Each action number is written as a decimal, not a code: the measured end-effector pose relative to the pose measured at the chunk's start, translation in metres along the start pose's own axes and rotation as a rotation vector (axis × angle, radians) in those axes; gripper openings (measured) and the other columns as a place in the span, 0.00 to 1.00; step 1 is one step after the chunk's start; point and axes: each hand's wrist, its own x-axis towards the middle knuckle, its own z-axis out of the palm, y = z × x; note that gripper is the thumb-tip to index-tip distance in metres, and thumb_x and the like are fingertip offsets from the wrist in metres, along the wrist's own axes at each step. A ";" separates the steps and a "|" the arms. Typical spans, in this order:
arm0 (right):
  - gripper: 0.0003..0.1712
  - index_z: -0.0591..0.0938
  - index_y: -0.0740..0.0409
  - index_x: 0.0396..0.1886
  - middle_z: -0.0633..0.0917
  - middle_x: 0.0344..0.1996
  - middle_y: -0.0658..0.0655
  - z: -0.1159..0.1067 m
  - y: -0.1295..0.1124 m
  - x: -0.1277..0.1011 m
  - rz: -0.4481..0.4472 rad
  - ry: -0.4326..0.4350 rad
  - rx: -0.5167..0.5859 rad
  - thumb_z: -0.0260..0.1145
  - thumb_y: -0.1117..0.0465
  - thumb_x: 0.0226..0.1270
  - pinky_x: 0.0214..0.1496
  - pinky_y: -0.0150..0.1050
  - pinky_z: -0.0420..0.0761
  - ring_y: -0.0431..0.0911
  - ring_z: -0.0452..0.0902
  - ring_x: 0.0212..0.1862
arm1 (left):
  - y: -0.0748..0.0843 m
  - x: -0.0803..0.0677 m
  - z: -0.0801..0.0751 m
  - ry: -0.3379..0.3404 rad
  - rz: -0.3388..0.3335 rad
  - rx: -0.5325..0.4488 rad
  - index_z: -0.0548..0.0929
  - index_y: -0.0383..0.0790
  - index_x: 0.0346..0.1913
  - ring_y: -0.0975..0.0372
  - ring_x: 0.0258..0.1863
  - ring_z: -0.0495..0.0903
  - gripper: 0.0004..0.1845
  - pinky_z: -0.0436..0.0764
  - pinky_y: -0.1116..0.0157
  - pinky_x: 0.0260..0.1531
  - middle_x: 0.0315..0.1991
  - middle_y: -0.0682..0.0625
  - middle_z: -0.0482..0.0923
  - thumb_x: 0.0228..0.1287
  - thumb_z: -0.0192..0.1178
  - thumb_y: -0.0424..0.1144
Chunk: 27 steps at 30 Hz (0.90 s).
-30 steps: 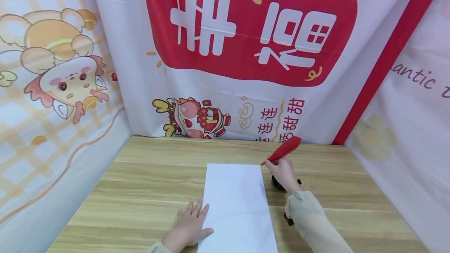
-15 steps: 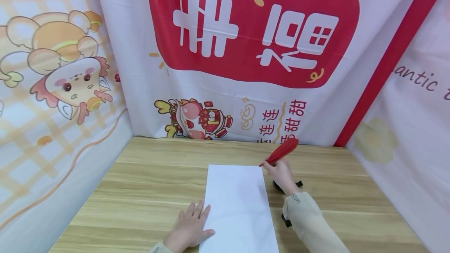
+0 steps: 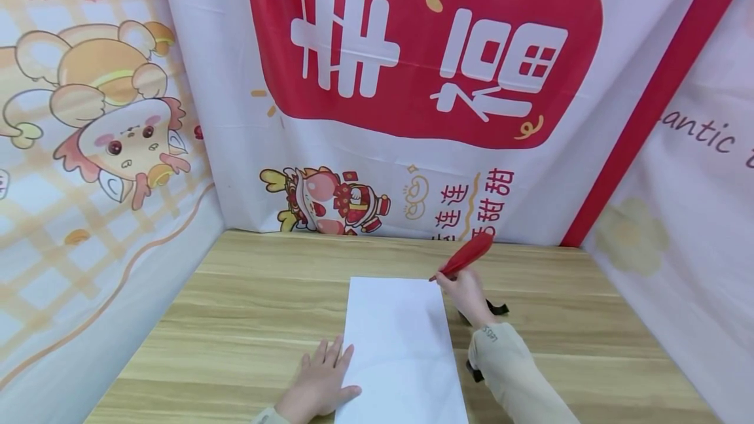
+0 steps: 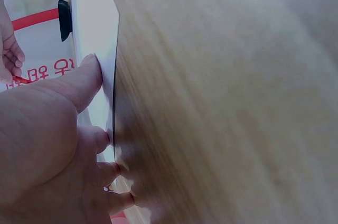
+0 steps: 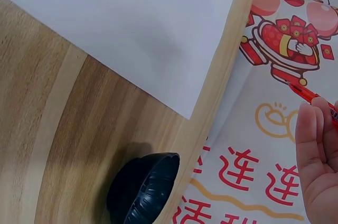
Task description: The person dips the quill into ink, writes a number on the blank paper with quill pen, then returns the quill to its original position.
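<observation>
The left hand (image 3: 319, 386) lay flat with straight fingers on the near left edge of the paper (image 3: 397, 345), a light, limp, easily creased sheet on the table (image 3: 235, 319), while the right hand (image 3: 468, 293) pinched the light, slim feather pen (image 3: 465, 257) low on its shaft.

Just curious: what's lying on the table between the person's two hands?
The white paper, seen in the head view. The left hand rests flat on its left edge; the right hand holds a red feather pen by its far corner.
</observation>
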 end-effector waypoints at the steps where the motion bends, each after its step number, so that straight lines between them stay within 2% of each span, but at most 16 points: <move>1: 0.07 0.78 0.65 0.38 0.80 0.26 0.56 0.001 0.000 0.000 0.004 -0.003 0.003 0.62 0.67 0.61 0.29 0.37 0.77 0.47 0.75 0.26 | 0.000 0.000 0.000 0.001 0.002 0.002 0.62 0.35 0.67 0.35 0.65 0.46 0.39 0.48 0.31 0.52 0.69 0.34 0.49 0.59 0.55 0.58; 12: 0.05 0.78 0.64 0.36 0.81 0.27 0.57 0.010 0.001 -0.001 -0.002 -0.018 0.041 0.62 0.68 0.60 0.29 0.38 0.80 0.54 0.77 0.30 | -0.001 0.001 0.002 0.007 0.000 0.014 0.62 0.35 0.67 0.36 0.65 0.46 0.40 0.48 0.31 0.52 0.69 0.34 0.49 0.59 0.55 0.58; 16: 0.05 0.78 0.64 0.37 0.82 0.28 0.58 0.013 0.002 -0.001 0.009 -0.023 0.048 0.62 0.68 0.61 0.29 0.38 0.79 0.53 0.77 0.29 | -0.001 0.001 0.000 0.005 0.000 0.013 0.62 0.35 0.67 0.35 0.65 0.46 0.40 0.48 0.31 0.52 0.69 0.34 0.49 0.60 0.55 0.58; 27: 0.05 0.78 0.66 0.35 0.81 0.25 0.56 0.020 0.002 -0.002 -0.013 -0.028 0.063 0.62 0.69 0.60 0.28 0.37 0.79 0.59 0.78 0.31 | 0.000 0.000 0.001 0.006 -0.007 0.017 0.62 0.36 0.67 0.36 0.65 0.46 0.40 0.48 0.32 0.53 0.69 0.34 0.49 0.59 0.55 0.58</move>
